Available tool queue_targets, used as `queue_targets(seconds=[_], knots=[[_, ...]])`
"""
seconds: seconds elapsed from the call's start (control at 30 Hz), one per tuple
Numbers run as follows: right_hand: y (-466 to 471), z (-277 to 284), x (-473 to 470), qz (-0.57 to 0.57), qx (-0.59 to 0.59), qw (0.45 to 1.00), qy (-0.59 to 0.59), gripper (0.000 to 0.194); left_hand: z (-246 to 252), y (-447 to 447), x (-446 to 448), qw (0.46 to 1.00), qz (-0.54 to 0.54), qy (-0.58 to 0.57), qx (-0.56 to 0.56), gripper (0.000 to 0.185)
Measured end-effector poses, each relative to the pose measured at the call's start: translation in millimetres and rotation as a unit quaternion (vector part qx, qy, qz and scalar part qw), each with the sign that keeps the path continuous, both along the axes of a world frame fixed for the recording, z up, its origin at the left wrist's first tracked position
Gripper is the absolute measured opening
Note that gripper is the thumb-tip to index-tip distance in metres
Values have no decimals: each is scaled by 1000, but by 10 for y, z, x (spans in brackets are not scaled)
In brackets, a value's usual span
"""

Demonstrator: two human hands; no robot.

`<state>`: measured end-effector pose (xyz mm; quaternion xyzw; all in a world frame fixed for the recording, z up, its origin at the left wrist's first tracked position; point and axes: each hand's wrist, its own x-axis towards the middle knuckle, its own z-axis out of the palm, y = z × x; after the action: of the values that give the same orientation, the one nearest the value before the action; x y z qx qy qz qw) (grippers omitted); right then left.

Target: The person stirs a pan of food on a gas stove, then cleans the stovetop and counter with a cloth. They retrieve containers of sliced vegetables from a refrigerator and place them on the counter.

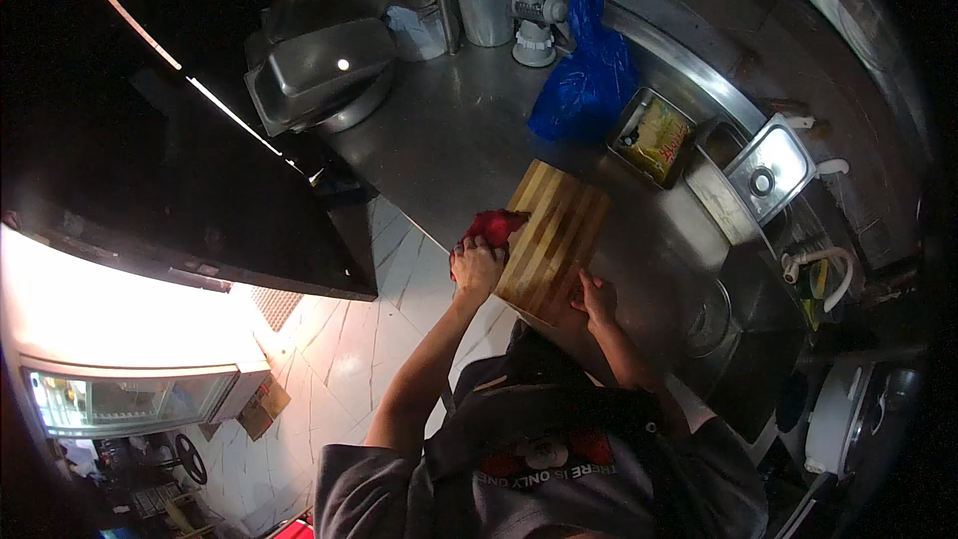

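Note:
A striped wooden cutting board (555, 239) lies at a slant at the near edge of the steel counter. My left hand (479, 267) grips a crumpled red cloth (495, 226) at the left edge of the board, its fingers bunched over the cloth. On the other side, my right hand (597, 301) holds the board's right edge near its close corner. The right thumb points up along that edge, and some of the fingers are hard to make out in the dim light.
Behind the board sit a knotted blue plastic bag (587, 78) and a metal tray (653, 136) with a yellow packet. Steel pans (322, 75), a utensil bucket (486, 11) and a grey hand-cranked grinder (534, 19) stand farther back. A sink (748, 359) and a curved tap (844, 273) are at right.

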<state>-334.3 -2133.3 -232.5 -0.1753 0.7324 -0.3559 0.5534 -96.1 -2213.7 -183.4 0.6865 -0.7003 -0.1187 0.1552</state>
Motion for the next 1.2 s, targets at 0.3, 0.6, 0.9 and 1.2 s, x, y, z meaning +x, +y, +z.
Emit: queue_targets(seconds=[0.3,0.6,0.9,1.2], knots=[[-130,765,557,-55,-80,991,96,70,-117,-359,655,961,50,249,108,48],[486,1426,585,-323,-110,929,145,23,361,-2249,2511,997,25,-77,-15,62],[1109,1549,993,-491,-308,807,111,22,-739,-1264,914,923,-307,-8,-231,43],[936,1538,1183,-545,-302,774,111,24,-284,-2846,696,919,-295,-54,-257,33]])
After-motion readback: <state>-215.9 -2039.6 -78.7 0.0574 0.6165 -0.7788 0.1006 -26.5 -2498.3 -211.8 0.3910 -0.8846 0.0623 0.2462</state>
